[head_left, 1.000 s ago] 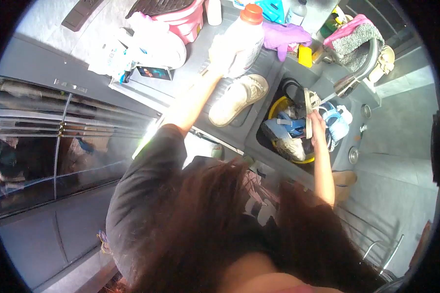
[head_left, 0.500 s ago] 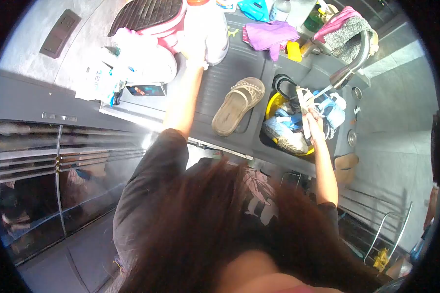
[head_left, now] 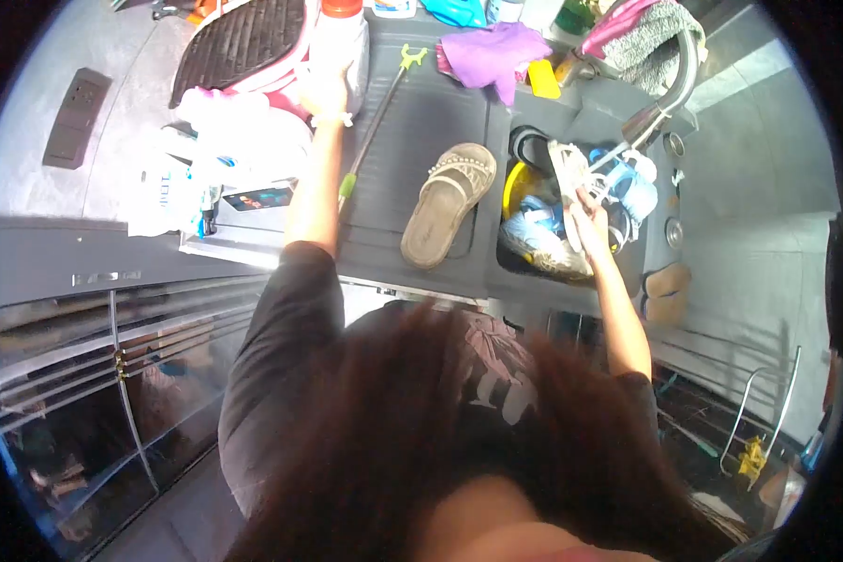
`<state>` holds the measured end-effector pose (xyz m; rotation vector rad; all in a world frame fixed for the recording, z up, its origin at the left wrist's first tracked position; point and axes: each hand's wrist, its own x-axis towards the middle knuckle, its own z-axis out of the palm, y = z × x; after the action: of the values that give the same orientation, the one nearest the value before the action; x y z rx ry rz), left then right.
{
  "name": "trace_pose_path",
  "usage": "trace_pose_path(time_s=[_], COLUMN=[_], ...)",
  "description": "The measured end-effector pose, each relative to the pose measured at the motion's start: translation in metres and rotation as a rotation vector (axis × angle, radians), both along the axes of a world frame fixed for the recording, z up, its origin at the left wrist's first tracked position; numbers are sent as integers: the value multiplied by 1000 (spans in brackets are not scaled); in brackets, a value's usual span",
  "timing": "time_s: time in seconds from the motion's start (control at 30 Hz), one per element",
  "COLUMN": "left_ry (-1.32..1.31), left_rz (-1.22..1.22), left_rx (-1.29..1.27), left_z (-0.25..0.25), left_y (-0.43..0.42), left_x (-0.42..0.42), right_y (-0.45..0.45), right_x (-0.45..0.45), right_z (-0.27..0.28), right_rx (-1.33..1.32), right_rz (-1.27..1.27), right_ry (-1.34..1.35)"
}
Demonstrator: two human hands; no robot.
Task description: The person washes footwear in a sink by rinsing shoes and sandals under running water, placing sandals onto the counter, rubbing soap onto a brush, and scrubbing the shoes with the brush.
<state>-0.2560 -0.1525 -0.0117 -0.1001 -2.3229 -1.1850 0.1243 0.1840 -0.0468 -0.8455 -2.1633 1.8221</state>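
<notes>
My left hand (head_left: 324, 92) is at a white bottle (head_left: 351, 47) with a red cap, at the upper left of the counter; glare washes out its fingers. My right hand (head_left: 586, 217) grips a light sandal (head_left: 566, 173) over the sink, beneath the faucet (head_left: 648, 122), where water runs. Below it a yellow basin (head_left: 513, 187) holds blue and whitish shoes (head_left: 532, 229). Blue sandals (head_left: 635, 187) lie at the sink's right side. A beige sandal (head_left: 445, 206) rests sole down on the grey drainboard between my hands.
A stick with green ends (head_left: 377, 122) lies on the drainboard. Behind are a purple cloth (head_left: 496, 54), a yellow piece (head_left: 543, 80) and a grey towel (head_left: 660, 51). At the left stand a pink container with a black ridged top (head_left: 244, 47), white packages (head_left: 164, 192) and a phone (head_left: 258, 199).
My left hand and the bottle have moved left and back, uncovering the green-ended stick. My right hand still holds the sandal over the sink, now tilted differently. The view has shifted.
</notes>
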Motion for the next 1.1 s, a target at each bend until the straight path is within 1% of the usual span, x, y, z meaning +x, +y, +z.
trace_pose_path(time_s=[0.03, 0.07, 0.1, 0.13, 0.17, 0.2, 0.23, 0.27, 0.33, 0.37, 0.4, 0.43, 0.47, 0.53, 0.6, 0.67, 0.7, 0.73, 0.77, 0.83, 0.87, 0.9, 0.93, 0.97, 1.0, 1.03, 1.07, 1.1], left_ry=[-29, -57, -16, 23, 76, 136, 220, 304, 220, 218, 73, -71, -60, -215, -163, -196, -63, -25, 13, 49, 40, -15, -22, -18, -12, 6, -9, 35], left_rz=[3, 6, 20, 35, 89, 143, -180, -502, -847, -856, -858, -852, -864, -641, -471, -521, -538, -541, -542, -511, -477, -486, -493, -490, -482, -519, -511, -555], left_rx=[-37, -74, -146, -219, -382, -544, -414, -276, -611, -609, -806, -1003, -1000, -991, -938, -942, -973, -980, -987, -951, -912, -909, -919, -936, -951, -949, -958, -1000], left_z=[-1, 1, -8, -12, -25, -25, -9, 11, 4, -3, -9, -12, -13, -16, -32, -17, -42, -49, -55, -61, -63, -54, -52, -52, -50, -42, -41, -42], left_y=[-2, -5, -4, -4, 4, 19, 31, 39, 45, 47, 50, 53, 55, 54, 40, 24, 15, 11, 7, 5, 6, 7, 7, 7, 7, 8, 9, 9], left_x=[-1, -1, -4, -1, 15, 49, 94, 141, 209, 228, 242, 249, 248, 239, 220, 205, 185, 174, 164, 152, 152, 154, 155, 157, 159, 165, 168, 171], right_y=[-5, -5, -7, -7, -9, -15, -14, -23, -27, -40, -52, -57, -61, -90, -117, -148, -165, -183, -200, -226, -238, -245, -242, -234, -224, -204, -191, -180], right_x=[8, -5, -7, -9, -8, -10, -9, -10, -8, -6, -7, -8, -9, -9, -18, -29, -37, -46, -57, -74, -81, -82, -81, -78, -73, -62, -52, -46], right_z=[-3, -5, -8, -12, -16, -14, -19, -15, -17, -11, 1, -11, -22, -10, -4, -4, 1, 6, 3, -13, -31, -36, -40, -44, -39, -17, -8, -5], right_rx=[16, 42, 23, 79, 118, 160, 135, 150, 473, 504, 535, 605, 677, 769, 771, 896, 849, 800, 815, 823, 946, 1061, 1049, 1008, 968, 853, 841, 974], right_rz=[-6, 0, -14, -2, -22, -43, -6, -9, 39, 0, 27, 35, 40, 79, 166, 231, 254, 276, 281, 276, 230, 185, 185, 277, 371, 499, 514, 485], right_ry=[-13, 11, 52, 66, 118, 175, 133, 204, 166, 140, 134, 166, 197, 177, 216, 157, 82, 10, -42, -101, -49, 3, -4, 21, 49, 60, 63, -7])
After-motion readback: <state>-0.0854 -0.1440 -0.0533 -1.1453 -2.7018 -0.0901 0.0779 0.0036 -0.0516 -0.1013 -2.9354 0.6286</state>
